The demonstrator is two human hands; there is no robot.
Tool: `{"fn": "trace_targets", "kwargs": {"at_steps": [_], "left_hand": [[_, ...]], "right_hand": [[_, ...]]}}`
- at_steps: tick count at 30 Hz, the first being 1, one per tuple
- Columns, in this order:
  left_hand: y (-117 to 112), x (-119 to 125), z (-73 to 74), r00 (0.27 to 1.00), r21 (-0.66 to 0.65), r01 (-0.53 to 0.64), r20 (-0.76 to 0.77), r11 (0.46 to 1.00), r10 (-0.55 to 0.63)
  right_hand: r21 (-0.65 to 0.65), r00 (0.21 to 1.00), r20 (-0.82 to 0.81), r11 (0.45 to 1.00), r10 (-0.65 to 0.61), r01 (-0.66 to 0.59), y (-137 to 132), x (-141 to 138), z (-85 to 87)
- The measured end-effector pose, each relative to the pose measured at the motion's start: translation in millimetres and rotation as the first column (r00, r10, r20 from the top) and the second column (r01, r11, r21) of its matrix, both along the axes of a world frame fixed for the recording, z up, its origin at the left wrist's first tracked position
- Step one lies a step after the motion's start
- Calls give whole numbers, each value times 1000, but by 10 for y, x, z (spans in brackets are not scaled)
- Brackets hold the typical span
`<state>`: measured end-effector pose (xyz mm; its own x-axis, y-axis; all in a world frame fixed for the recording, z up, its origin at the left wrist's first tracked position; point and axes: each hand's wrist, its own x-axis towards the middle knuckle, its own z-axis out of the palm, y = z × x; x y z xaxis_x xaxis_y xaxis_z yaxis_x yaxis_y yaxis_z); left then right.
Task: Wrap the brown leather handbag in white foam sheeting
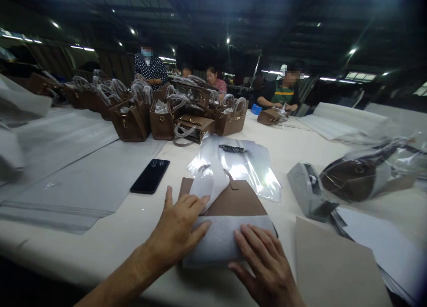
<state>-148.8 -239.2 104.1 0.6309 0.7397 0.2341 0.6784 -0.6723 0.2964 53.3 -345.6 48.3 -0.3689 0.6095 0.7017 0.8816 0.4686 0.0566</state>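
Observation:
A brown handbag [238, 200] lies on the table right in front of me, with a sheet of white wrapping paper [213, 242] across its near part. A white strip [213, 175] runs over its far left side by the handle. My left hand [183, 218] rests at the bag's left side. Its fingertips touch the strip's near end, and its thumb is apart on the paper. My right hand [263, 258] lies on the right part of the paper with fingers stretched out. The bag's underside is hidden.
Beyond the bag lie clear plastic bags [260, 164]. A black phone [150, 176] and grey sheets [83, 169] are leftward. A tape dispenser [308, 189], a plastic-wrapped bag [350, 175] and cardboard [333, 267] sit rightward. Several brown handbags [131, 122] stand farther back; a co-worker [283, 95] handles another.

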Motion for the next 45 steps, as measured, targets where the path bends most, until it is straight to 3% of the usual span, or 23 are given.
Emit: {"fn": "trace_targets", "kwargs": {"at_steps": [3,8,12,17,20,25,27,32,36,38,41,45], "left_hand": [[314,221,297,995,-45,0,-95,999,-5],[1038,746,770,965,-155,26,-255,988,-65],[1397,1074,944,948,-225,34,-302,974,-103],[1516,1242,853,980,-195,4,-196,981,-43],[1496,1266,775,988,-245,-13,-149,969,-25],[1460,1349,708,969,-362,-48,-242,931,-44],[1513,1385,671,959,-326,-36,-278,945,-60],[1727,1318,567,978,-149,-105,-194,983,75],[1569,1233,562,996,-183,-50,-79,982,36],[1323,1220,585,997,-191,68,-28,979,-74],[853,1182,584,962,-85,272,-5,959,-274],[325,1048,369,920,0,373,-129,928,-370]], "right_hand": [[-8,1000,-9,1000,-13,13,91,2,-2],[-14,1000,-24,1000,-11,11,128,38,54],[-23,998,-50,999,-26,25,121,41,53],[-27,997,-64,999,-42,40,142,32,53],[-7,998,-41,999,-48,47,182,39,44],[-2,998,-38,999,-45,45,261,58,34],[1,997,-56,999,-49,49,279,60,28],[32,997,-54,998,-61,63,300,52,-23],[21,996,-55,997,-68,70,304,54,-53],[-16,998,-27,998,-65,64,289,53,-57],[-52,996,-44,996,-81,79,243,29,-73],[-88,987,-125,992,-98,87,198,-32,-99]]}}
